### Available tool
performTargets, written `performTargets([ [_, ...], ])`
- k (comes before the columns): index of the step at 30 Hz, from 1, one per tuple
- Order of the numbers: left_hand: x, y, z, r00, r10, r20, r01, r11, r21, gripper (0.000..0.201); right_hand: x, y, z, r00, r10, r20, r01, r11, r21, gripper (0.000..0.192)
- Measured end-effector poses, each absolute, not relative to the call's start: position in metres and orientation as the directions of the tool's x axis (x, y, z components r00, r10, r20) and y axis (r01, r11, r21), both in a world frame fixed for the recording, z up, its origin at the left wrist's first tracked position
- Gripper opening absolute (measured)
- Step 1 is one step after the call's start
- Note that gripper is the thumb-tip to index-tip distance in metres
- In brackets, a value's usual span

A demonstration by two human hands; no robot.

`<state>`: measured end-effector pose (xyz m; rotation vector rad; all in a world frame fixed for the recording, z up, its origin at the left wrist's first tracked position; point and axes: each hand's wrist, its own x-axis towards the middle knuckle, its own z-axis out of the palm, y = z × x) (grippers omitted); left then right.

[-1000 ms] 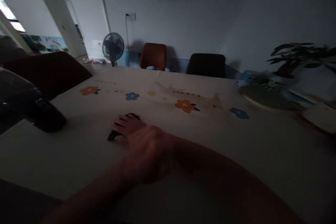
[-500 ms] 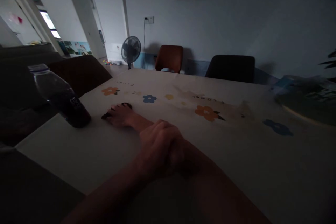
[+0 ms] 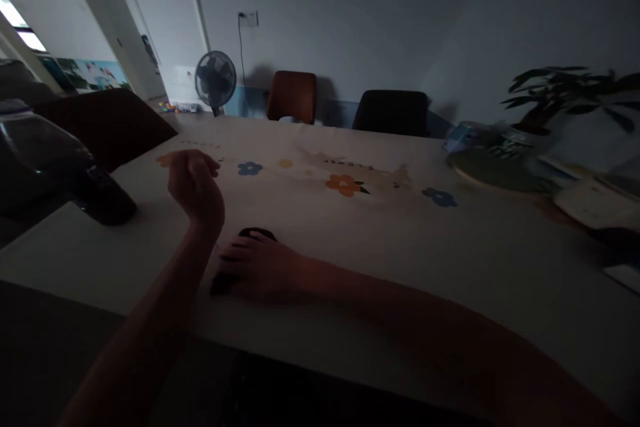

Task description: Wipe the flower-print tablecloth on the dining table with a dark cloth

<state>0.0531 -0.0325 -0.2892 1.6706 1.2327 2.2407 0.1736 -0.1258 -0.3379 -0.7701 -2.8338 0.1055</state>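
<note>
My right hand (image 3: 260, 267) lies palm down on the white tablecloth (image 3: 320, 227), its fingers over a small black object (image 3: 257, 233) that shows on both sides of the hand. What kind of thing it is I cannot make out. My left hand (image 3: 195, 183) is raised over the table, wrist bent and fingers curled in, with nothing visible in it. To its left stands a clear plastic bottle (image 3: 75, 167) partly full of dark liquid, appearing tilted in the view.
Printed flowers mark the cloth. On the right, a potted plant (image 3: 525, 127) stands by a round green mat (image 3: 493, 173). Beyond the table are an orange-brown chair (image 3: 294, 95), a black chair (image 3: 393, 112) and a fan (image 3: 215, 80). A dark chair (image 3: 107, 123) stands at left.
My left hand has let go of my right forearm and risen toward the bottle. My right hand and the black object are nearer the table's front edge. The view has turned right.
</note>
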Motion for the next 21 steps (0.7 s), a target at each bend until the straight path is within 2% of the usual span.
performTargets([
  [2,0.055,-0.026,-0.294,-0.416,0.498,0.760,0.320,-0.702,0.636,0.023,0.196,-0.158,-0.334,-0.839,0.518,0.166,0.500,0.855,-0.139,0.039],
  [7,0.058,-0.015,-0.310,-0.336,0.628,0.702,0.383,-0.590,0.711,0.024,0.262,-0.229,-0.332,-0.796,0.595,0.113,0.562,0.795,-0.229,0.044],
  [9,0.057,-0.012,-0.315,-0.324,0.653,0.684,0.374,-0.576,0.727,0.025,0.297,-0.255,-0.336,-0.760,0.642,0.105,0.611,0.760,-0.223,0.045],
  [14,0.057,-0.007,-0.321,-0.340,0.695,0.633,0.313,-0.551,0.773,0.027,0.401,-0.321,-0.363,-0.617,0.772,0.152,0.772,0.631,-0.075,0.053],
  [16,0.059,-0.010,-0.318,-0.352,0.702,0.618,0.284,-0.549,0.786,0.028,0.444,-0.346,-0.377,-0.511,0.849,0.134,0.856,0.516,-0.008,0.057],
  [19,0.062,-0.018,-0.305,-0.358,0.741,0.568,0.198,-0.534,0.822,0.030,0.495,-0.374,-0.397,-0.353,0.893,0.281,0.936,0.343,0.085,0.056],
  [21,0.058,-0.026,-0.289,-0.328,0.758,0.563,0.149,-0.547,0.824,0.029,0.511,-0.380,-0.406,-0.346,0.877,0.333,0.937,0.339,0.080,0.058],
])
